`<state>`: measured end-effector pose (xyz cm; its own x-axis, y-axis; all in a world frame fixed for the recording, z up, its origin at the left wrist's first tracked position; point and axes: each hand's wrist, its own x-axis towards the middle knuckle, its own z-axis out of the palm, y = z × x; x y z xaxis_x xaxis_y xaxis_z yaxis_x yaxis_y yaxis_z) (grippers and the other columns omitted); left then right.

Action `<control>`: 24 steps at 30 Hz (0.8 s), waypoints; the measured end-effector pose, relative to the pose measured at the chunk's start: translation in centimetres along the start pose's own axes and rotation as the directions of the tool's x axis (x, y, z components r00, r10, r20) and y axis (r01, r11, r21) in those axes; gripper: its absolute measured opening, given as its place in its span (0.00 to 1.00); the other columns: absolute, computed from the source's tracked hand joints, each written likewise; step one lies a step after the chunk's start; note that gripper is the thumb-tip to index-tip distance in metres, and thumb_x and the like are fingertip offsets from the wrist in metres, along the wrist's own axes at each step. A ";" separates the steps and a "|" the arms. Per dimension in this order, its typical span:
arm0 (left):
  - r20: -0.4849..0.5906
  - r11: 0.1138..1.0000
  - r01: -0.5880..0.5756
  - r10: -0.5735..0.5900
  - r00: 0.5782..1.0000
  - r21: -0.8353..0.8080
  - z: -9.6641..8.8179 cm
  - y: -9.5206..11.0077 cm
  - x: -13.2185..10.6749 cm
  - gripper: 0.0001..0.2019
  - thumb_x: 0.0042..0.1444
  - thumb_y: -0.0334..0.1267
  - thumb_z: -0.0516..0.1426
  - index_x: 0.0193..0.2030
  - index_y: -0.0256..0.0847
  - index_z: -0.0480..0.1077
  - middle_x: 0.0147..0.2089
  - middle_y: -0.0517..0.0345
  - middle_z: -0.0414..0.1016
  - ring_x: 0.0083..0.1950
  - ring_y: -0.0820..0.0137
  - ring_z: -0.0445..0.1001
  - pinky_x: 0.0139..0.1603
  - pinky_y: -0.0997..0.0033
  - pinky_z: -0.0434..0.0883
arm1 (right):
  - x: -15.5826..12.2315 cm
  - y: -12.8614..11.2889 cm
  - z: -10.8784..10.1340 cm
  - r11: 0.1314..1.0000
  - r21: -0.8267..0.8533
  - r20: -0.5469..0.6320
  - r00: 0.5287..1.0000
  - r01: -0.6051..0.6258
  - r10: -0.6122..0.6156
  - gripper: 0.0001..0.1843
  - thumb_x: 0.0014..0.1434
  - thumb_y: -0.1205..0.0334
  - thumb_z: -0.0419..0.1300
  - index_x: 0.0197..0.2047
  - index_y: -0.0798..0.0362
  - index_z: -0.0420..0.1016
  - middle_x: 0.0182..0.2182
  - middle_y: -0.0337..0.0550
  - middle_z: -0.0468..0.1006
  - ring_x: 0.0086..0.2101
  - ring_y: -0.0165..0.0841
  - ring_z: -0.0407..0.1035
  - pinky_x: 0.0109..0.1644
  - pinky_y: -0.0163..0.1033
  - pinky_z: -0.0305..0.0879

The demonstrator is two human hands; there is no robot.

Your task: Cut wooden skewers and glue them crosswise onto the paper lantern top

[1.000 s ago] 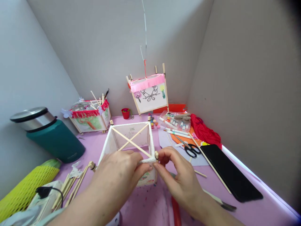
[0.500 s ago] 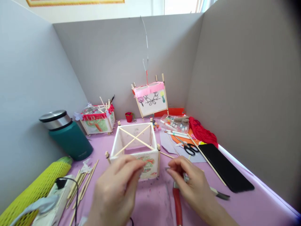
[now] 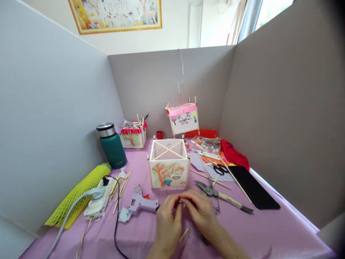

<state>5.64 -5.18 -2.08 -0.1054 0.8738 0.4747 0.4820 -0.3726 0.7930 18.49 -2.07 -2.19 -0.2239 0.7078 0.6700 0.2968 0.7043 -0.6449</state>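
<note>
Low in front of the lantern-like box, my left hand (image 3: 169, 217) and my right hand (image 3: 202, 213) meet at the fingertips. Both are pinched closed over something small and pale that I cannot make out. Just beyond them stands the white box (image 3: 169, 174), with a drawn orange tree, wooden corner posts and two crossed sticks (image 3: 169, 149) on top. A short wooden stick (image 3: 183, 235) shows below my left hand; whether that hand touches it, I cannot tell. Pruning shears (image 3: 215, 192) lie right of my right hand, and a glue gun (image 3: 142, 203) lies left of my left.
A teal bottle (image 3: 111, 149), a power strip (image 3: 99, 199) with cables and loose sticks (image 3: 122, 189) occupy the left. Scissors (image 3: 219, 168), a black phone (image 3: 252, 187) and red cloth (image 3: 234, 154) lie right. A second decorated box (image 3: 183, 122) hangs from a wire; grey partitions (image 3: 167, 86) surround the table.
My hands, apart before, have come together at the fingertips. The view has shifted, bringing the glue gun and the whole pruning shears into sight; the red handle is now hidden.
</note>
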 end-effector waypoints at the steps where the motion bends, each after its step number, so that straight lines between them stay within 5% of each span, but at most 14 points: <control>1: -0.020 1.000 0.003 -0.003 1.000 0.000 0.1 -0.1 0.0 0.11 0.58 0.31 0.51 0.41 0.41 0.74 0.41 0.51 0.80 0.41 0.64 0.78 0.42 0.60 0.77 | 0.0 0.1 0.0 1.000 -0.002 0.000 1.000 -0.002 0.002 0.11 0.62 0.67 0.53 0.40 0.52 0.77 0.32 0.43 0.80 0.30 0.32 0.74 0.36 0.36 0.71; 8: -0.041 0.998 -0.032 0.035 0.999 0.051 0.0 -0.7 0.5 0.13 0.60 0.31 0.49 0.42 0.42 0.75 0.39 0.53 0.81 0.38 0.66 0.80 0.40 0.64 0.78 | -0.3 1.0 0.2 0.992 0.091 -0.005 0.996 -0.085 0.086 0.13 0.64 0.64 0.52 0.47 0.52 0.74 0.33 0.42 0.81 0.21 0.28 0.72 0.31 0.35 0.71; 16: 0.062 0.804 -0.318 0.333 0.941 0.502 -0.3 -1.5 -0.1 0.14 0.61 0.27 0.48 0.44 0.39 0.73 0.39 0.49 0.80 0.38 0.64 0.79 0.38 0.64 0.77 | -0.4 1.5 0.4 0.881 0.314 0.083 0.935 -0.353 0.345 0.14 0.63 0.56 0.54 0.47 0.52 0.75 0.31 0.43 0.81 0.17 0.28 0.69 0.22 0.34 0.67; 21: 0.071 0.734 -0.374 0.409 0.910 0.567 -0.7 -1.1 0.5 0.11 0.60 0.27 0.50 0.41 0.41 0.74 0.37 0.54 0.80 0.36 0.68 0.78 0.37 0.69 0.73 | 0.3 1.4 0.1 0.707 0.518 0.177 0.869 -0.481 0.462 0.16 0.59 0.53 0.59 0.47 0.52 0.74 0.32 0.43 0.82 0.16 0.26 0.68 0.22 0.32 0.64; 24: -0.002 0.698 -0.422 0.518 0.855 0.579 -0.4 -1.4 0.7 0.10 0.60 0.29 0.51 0.39 0.41 0.74 0.34 0.56 0.79 0.33 0.69 0.77 0.35 0.71 0.70 | 0.7 1.7 -0.2 0.602 0.592 0.240 0.830 -0.537 0.504 0.18 0.55 0.52 0.62 0.47 0.52 0.74 0.33 0.44 0.82 0.15 0.26 0.68 0.20 0.32 0.61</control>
<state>4.55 -4.17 -2.74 0.1580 0.5537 0.8176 0.8844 -0.4476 0.1323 19.06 -0.43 -2.77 -0.2592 0.9552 0.1426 -0.2507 0.0761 -0.9651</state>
